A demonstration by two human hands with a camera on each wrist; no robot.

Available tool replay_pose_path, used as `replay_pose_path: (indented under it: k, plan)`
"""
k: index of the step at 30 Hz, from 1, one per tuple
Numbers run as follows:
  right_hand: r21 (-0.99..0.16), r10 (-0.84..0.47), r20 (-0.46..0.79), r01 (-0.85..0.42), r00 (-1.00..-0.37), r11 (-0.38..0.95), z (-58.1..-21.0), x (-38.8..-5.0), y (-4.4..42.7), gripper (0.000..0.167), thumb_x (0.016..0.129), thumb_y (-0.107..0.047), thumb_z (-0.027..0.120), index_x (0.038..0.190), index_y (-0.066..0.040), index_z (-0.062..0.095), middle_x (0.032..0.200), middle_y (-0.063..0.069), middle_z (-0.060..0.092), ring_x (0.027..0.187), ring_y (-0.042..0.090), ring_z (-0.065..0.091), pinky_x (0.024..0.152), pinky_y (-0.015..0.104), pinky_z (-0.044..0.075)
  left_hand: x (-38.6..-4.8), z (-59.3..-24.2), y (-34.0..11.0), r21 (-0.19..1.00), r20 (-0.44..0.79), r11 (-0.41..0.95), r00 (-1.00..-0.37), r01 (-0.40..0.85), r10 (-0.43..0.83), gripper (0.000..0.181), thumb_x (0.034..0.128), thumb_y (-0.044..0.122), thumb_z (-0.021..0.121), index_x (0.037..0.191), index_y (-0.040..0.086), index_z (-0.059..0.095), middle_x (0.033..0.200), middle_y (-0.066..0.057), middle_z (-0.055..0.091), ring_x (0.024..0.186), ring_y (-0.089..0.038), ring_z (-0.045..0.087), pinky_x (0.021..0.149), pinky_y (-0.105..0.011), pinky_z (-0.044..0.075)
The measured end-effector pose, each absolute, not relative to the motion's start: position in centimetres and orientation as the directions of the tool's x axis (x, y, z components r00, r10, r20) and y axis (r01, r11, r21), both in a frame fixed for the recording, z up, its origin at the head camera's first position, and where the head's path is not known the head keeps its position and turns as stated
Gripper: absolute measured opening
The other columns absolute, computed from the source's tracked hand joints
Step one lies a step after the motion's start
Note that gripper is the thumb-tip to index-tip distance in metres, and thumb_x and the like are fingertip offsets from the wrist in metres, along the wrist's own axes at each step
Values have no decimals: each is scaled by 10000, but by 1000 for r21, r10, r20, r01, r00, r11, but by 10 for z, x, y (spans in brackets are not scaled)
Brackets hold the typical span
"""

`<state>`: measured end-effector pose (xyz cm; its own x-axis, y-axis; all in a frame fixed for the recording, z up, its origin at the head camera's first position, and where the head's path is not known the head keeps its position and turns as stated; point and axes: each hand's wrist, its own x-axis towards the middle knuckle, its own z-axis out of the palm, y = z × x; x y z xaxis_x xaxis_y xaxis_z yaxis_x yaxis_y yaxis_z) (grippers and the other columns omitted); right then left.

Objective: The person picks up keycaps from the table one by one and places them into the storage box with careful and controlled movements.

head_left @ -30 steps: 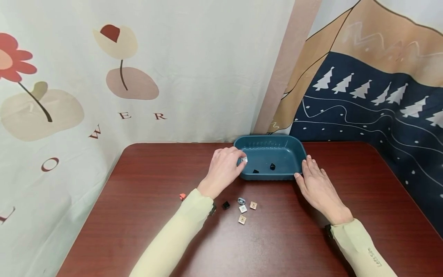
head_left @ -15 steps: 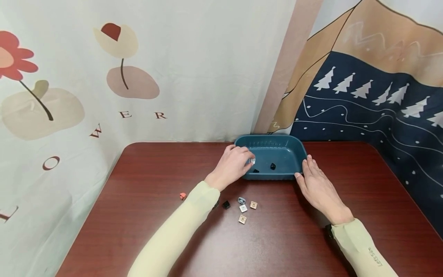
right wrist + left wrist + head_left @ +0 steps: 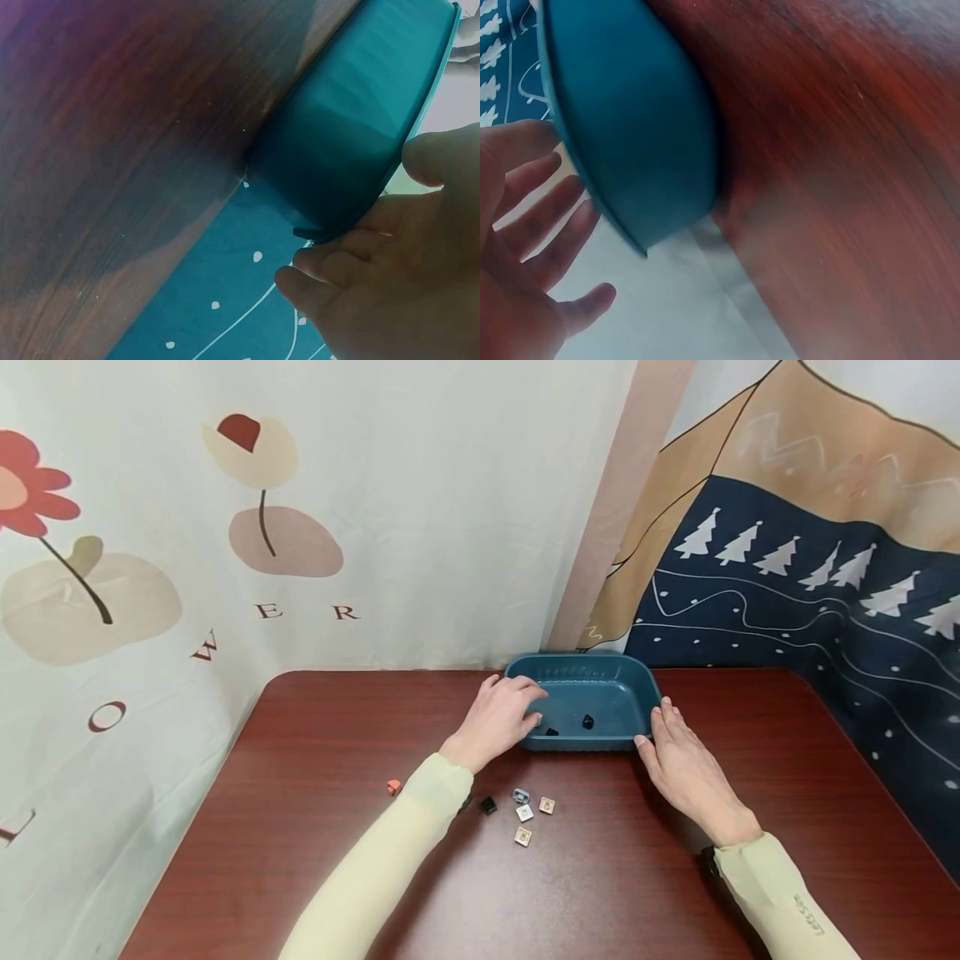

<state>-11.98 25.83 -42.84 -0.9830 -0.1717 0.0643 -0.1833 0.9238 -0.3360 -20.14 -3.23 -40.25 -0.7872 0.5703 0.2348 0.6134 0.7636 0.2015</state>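
My left hand [image 3: 498, 714] hovers over the left end of a blue tray [image 3: 581, 744], thumb and fingers apart. In the left wrist view the fingers [image 3: 555, 217] are spread beside the tray's rim, with no object visible between them. My right hand [image 3: 692, 770] lies against the tray's right side, fingers straight; the right wrist view shows them at the rim. Inside the tray are a black keycap [image 3: 588, 722] and another dark keycap [image 3: 552, 732]. The white keycap held earlier is not clearly visible now, perhaps behind the left hand.
On the brown table [image 3: 600, 877] lie a black keycap [image 3: 488, 805], a grey-blue keycap [image 3: 521, 796], a white keycap [image 3: 524, 812], two beige keycaps [image 3: 547, 806] and an orange keycap [image 3: 393, 787] near the left sleeve. A printed curtain [image 3: 420, 527] hangs behind the table's back edge.
My left hand moved right over the tray with a white keycap pinched in it, then its fingers parted and let the keycap go. The right hand stayed at the tray's side.
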Motion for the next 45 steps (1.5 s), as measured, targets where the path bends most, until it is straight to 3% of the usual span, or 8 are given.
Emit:
replay_pose_path:
  k: [11,19,29,34,45]
  plan:
    - [-334,-169,65,-181,-984,925,-429,-119,259,673,1106,-273,475,1531,199,251,1644,363,134,1504,531,206,1171,641,252,-183,-396,-79,230,363,742,-763,630,535,310,976,215,733,1271,121,734,1320,-44,676,1232,-244,621,1164,-566,331]
    - [-332,-174,66,-186,-983,925,-428,-119,260,678,1110,-287,467,1532,198,252,1645,362,131,1503,532,209,1171,642,252,-170,-389,-116,212,392,763,-769,610,506,305,974,208,718,1262,109,736,1307,-61,682,1229,-271,620,1154,-577,335]
    - [-333,-166,51,-174,-985,927,-428,-118,261,689,1109,-291,475,1540,191,237,1651,355,110,1503,536,200,1161,653,256,-151,-390,-151,223,345,774,-791,593,506,384,994,265,686,1335,87,687,1416,-92,616,1315,-281,564,1176,-587,293]
    - [-333,-167,51,-174,-985,927,-429,-119,261,700,1112,-314,460,1543,188,231,1654,352,105,1502,535,203,1159,654,259,-143,-397,-169,232,302,785,-809,575,504,456,990,315,695,1367,61,653,1487,-127,558,1380,-304,514,1156,-584,330]
    - [-337,-180,67,-192,-981,922,-430,-119,258,693,1112,-301,465,1541,191,231,1649,359,113,1499,537,209,1158,650,264,-126,-415,-205,223,145,826,-856,517,496,698,921,448,768,1472,71,563,1586,-151,441,1478,-396,385,1137,-712,270]
